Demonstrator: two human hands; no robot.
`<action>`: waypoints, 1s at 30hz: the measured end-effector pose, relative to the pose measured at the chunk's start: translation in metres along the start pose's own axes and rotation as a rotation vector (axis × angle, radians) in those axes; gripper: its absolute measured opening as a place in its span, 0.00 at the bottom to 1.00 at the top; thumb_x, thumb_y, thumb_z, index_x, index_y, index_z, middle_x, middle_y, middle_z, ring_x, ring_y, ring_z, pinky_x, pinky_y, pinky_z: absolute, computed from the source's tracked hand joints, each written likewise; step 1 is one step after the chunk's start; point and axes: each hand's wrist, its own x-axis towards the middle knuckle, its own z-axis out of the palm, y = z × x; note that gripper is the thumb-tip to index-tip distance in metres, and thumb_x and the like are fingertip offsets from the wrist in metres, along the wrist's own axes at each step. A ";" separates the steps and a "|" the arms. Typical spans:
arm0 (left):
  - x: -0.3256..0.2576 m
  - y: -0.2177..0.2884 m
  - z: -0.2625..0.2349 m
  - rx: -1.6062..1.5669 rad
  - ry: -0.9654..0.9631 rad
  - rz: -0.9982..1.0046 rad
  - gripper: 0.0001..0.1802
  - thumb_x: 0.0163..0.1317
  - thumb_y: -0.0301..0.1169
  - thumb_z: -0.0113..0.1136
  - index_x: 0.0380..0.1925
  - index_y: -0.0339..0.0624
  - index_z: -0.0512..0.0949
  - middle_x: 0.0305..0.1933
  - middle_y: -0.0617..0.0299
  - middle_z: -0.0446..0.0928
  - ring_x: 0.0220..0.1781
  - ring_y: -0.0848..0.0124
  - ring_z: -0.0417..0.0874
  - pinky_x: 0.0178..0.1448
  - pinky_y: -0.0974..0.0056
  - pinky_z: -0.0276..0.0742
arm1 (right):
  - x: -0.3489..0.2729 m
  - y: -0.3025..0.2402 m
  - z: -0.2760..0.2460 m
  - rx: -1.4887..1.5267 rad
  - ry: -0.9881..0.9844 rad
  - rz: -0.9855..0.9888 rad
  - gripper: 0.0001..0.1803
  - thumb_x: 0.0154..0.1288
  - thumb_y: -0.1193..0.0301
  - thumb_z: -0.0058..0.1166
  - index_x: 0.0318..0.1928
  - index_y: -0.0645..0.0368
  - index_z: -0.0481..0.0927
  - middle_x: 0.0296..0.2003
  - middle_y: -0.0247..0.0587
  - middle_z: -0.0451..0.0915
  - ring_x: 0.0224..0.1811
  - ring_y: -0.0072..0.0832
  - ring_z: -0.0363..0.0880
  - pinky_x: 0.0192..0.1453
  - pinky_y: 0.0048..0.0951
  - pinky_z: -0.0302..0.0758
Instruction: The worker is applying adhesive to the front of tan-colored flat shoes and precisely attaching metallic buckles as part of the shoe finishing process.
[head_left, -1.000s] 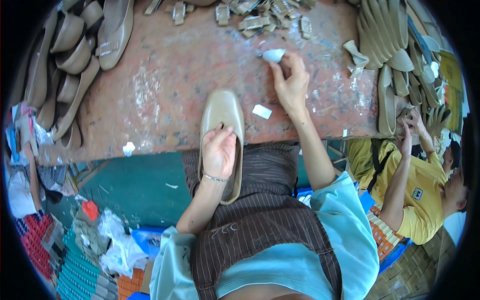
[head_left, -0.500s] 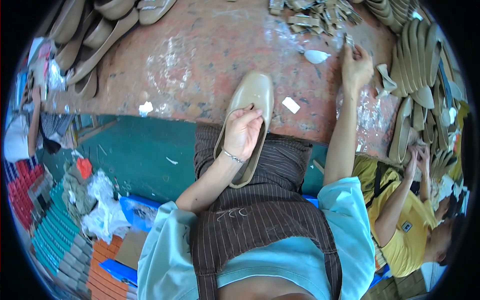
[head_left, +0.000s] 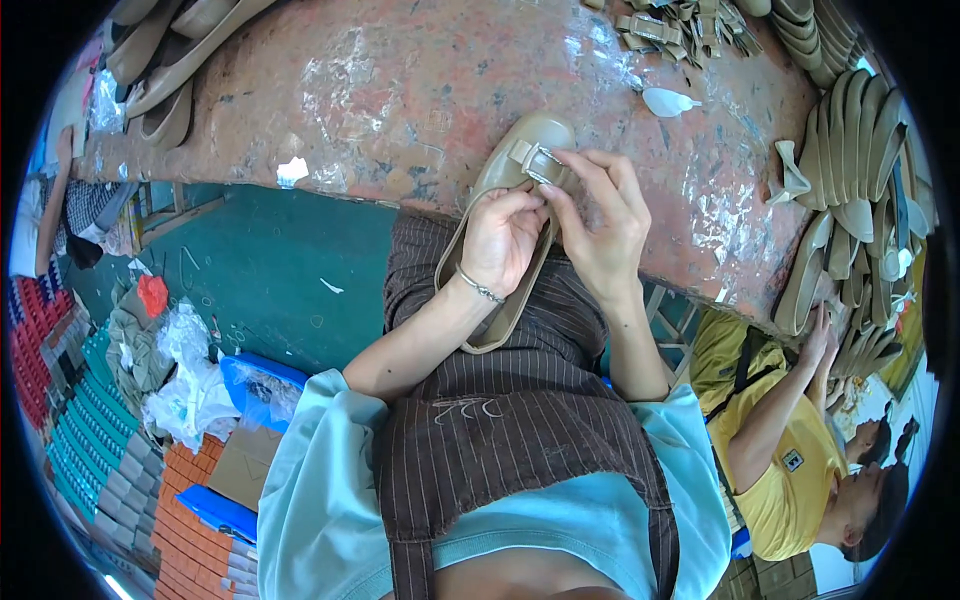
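Observation:
A beige flat shoe (head_left: 520, 150) lies toe-out over the edge of the reddish worktable (head_left: 400, 100), its heel end resting on my striped apron. My left hand (head_left: 505, 238) grips the shoe's middle from above. My right hand (head_left: 600, 215) pinches a small beige strap piece with a buckle (head_left: 540, 162) against the shoe's top, fingertips meeting those of the left hand. A thin bracelet circles my left wrist.
Beige shoes are stacked at the table's right (head_left: 860, 130) and far left (head_left: 170, 60). Small buckle pieces (head_left: 670, 25) and a white scrap (head_left: 668, 101) lie at the back. A person in a yellow shirt (head_left: 780, 450) sits to my right. Bags and boxes (head_left: 190, 390) litter the floor left.
My right hand came back from the far side of the table with a small strap piece and now holds it on the shoe. The left hand stayed on the shoe.

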 end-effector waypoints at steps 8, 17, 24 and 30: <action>-0.002 -0.001 0.000 0.011 0.043 -0.019 0.18 0.55 0.13 0.45 0.48 0.26 0.71 0.51 0.51 0.75 0.54 0.66 0.76 0.62 0.61 0.70 | -0.002 0.002 0.006 -0.082 -0.031 -0.005 0.20 0.46 0.81 0.65 0.43 0.61 0.82 0.38 0.43 0.75 0.36 0.34 0.76 0.36 0.30 0.75; 0.000 0.006 -0.010 -0.025 -0.028 -0.025 0.19 0.55 0.13 0.44 0.49 0.26 0.70 0.52 0.51 0.74 0.55 0.65 0.75 0.64 0.60 0.69 | 0.000 0.002 0.015 -0.047 -0.032 0.012 0.19 0.45 0.81 0.66 0.42 0.61 0.82 0.38 0.43 0.75 0.36 0.35 0.75 0.35 0.30 0.74; 0.001 0.000 0.015 0.182 0.136 -0.022 0.14 0.66 0.29 0.56 0.49 0.34 0.75 0.49 0.60 0.76 0.49 0.73 0.77 0.53 0.68 0.75 | 0.001 0.000 0.006 -0.040 0.055 0.096 0.17 0.41 0.78 0.63 0.37 0.58 0.84 0.35 0.44 0.74 0.39 0.40 0.72 0.40 0.36 0.72; 0.007 0.002 -0.001 0.339 0.154 0.033 0.17 0.68 0.30 0.52 0.53 0.31 0.71 0.52 0.54 0.75 0.54 0.68 0.76 0.57 0.64 0.74 | -0.018 0.008 -0.002 0.214 0.074 0.167 0.15 0.50 0.78 0.62 0.42 0.58 0.83 0.39 0.43 0.74 0.39 0.37 0.76 0.42 0.33 0.74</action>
